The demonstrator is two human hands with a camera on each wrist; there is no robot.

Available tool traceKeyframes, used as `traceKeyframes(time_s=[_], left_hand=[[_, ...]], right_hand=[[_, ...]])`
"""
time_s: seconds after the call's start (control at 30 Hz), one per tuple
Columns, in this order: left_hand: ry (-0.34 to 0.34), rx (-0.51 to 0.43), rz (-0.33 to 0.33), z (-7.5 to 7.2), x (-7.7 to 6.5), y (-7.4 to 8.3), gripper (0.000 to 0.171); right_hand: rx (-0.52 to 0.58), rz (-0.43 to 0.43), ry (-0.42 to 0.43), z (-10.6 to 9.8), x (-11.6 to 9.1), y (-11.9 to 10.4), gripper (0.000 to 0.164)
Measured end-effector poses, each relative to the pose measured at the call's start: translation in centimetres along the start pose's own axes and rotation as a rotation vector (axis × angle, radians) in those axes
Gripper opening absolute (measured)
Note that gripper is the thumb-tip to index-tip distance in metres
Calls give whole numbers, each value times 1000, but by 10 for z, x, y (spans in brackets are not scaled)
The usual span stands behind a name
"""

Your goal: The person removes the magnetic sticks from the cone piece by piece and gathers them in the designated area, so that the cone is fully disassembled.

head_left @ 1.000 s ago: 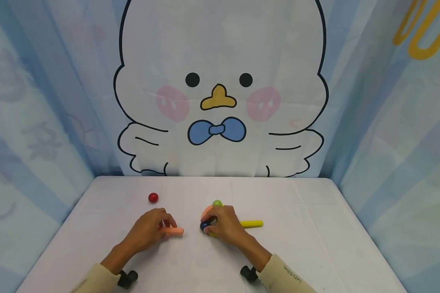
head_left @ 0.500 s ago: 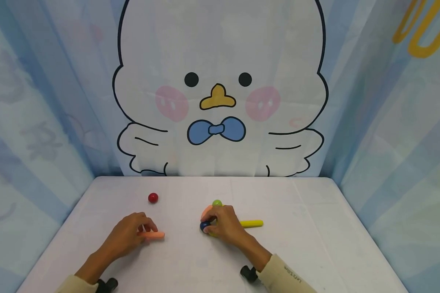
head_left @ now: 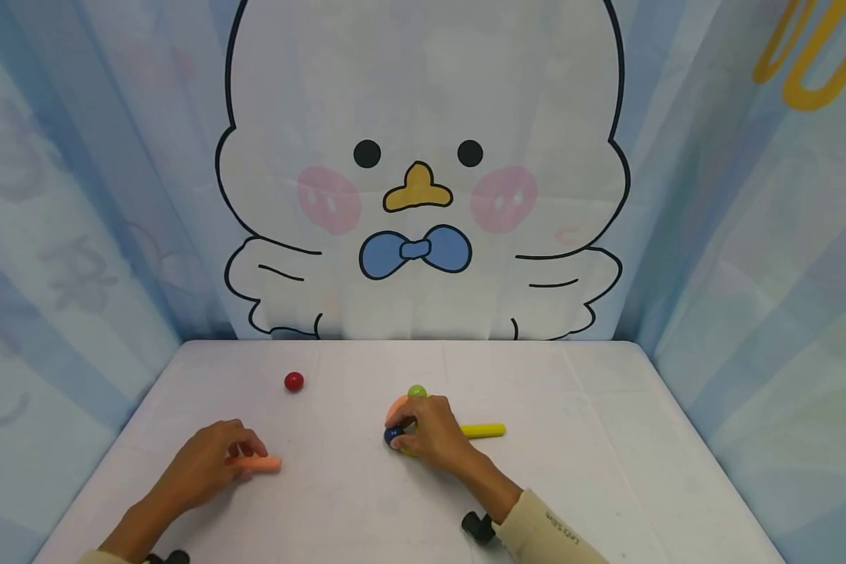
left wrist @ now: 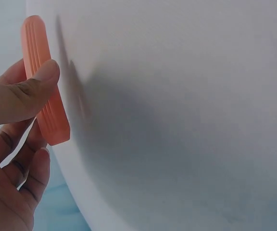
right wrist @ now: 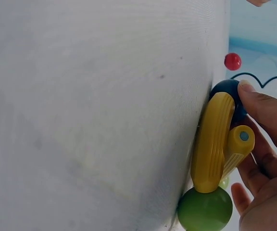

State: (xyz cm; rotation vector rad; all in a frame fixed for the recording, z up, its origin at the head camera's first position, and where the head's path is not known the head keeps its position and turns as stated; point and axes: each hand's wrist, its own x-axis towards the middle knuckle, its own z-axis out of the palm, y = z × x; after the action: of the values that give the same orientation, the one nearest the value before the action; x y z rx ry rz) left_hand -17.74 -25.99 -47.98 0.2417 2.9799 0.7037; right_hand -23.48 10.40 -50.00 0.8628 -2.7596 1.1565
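Crosswise, the orange stick (head_left: 262, 464) lies out toward the left edge of the white table (head_left: 592, 470), its long axis running roughly along with the far edge and its free end pointing toward the right edge. The blue ball (head_left: 392, 436) sits well apart from that end, near the middle of the table and a little closer to the far edge, so the gap between the two is the relation that matters. The red ball (head_left: 294, 381), off by itself toward the far edge, is nearer the left hand (head_left: 204, 466) than the right hand (head_left: 428, 431). The left hand pinches the orange stick, thumb across its ribbed face and fingers behind, with both ends free; whether the stick touches the tabletop cannot be told. The right hand pinches the blue ball between thumb and fingertips. From that ball a yellow stick (right wrist: 209, 149) runs to a green ball (right wrist: 205, 209), with a second yellow stick (right wrist: 243, 139) close beside it, angled toward the fingers.
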Motion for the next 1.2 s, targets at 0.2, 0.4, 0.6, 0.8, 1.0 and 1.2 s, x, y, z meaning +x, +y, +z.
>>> traceKeyframes(time_s=[0.2,0.4,0.6,0.8,1.0,1.2], left_hand=[[0,-3,-24,-5,-4,-11,24],[1,-9,-10,-5,-6,-20,24],[10,-11,8,-2,-6,-23,23],[-16,-23,-30,-1,-3,-23,24],[2,6,-22,-2,-3,-19,31],[24,28,-5,-3,-2,-7,26]], right_hand=[[-9,8,0,0,0,0,23],[2,14,0,0,0,-1,24],[2,13,-2,0,0,-3,23],[1,16,-5,-1,0,-4,23],[1,20,-13,-2,0,-5,21],[-1,13,-17,-2,0,-4,22]])
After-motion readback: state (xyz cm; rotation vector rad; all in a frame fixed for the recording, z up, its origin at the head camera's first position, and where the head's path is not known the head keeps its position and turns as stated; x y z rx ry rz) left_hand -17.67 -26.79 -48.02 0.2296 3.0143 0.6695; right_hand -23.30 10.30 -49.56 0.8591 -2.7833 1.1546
